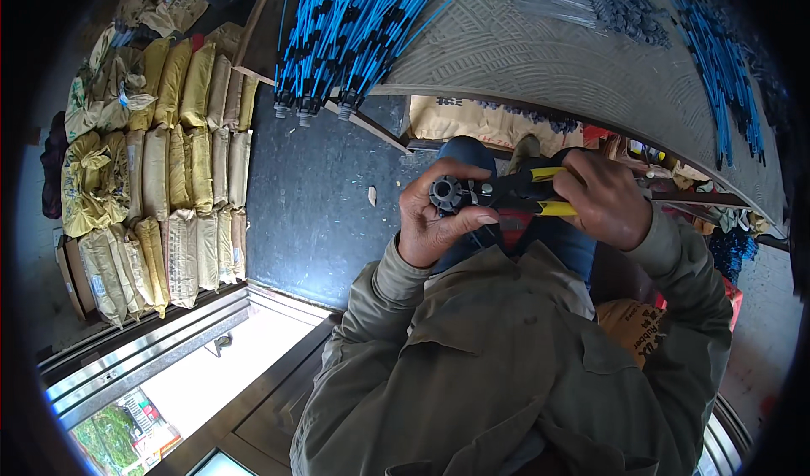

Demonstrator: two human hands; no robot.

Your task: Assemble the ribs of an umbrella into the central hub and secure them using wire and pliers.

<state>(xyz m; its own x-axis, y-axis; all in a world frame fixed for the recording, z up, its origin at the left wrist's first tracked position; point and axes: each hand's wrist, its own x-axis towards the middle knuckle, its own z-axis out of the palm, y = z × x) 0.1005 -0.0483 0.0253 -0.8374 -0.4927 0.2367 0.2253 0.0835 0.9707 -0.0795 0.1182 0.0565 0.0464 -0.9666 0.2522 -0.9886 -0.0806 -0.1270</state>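
Between the thumb and fingers of my left hand (424, 223), a small round black ribbed part (445, 192) with a hole in its middle faces up. My right hand (609, 199) is closed around the yellow handles of a pair of pliers (553, 208). Their dark jaws point left and meet the ribbed part's right side; whether they bite on it I cannot tell. Both hands are above my lap, near the table's front edge. A bundle of thin blue rods with black fittings (344, 41) lies on the table to the far left of my hands.
The table (540, 71) has a grey patterned top. At its back are a pile of small grey parts (629, 8) and, on the right, more blue rods (717, 79). Stacked full sacks (181, 172) stand on the left, beside the dark floor (312, 189). A bright doorway (228, 341) opens at lower left.
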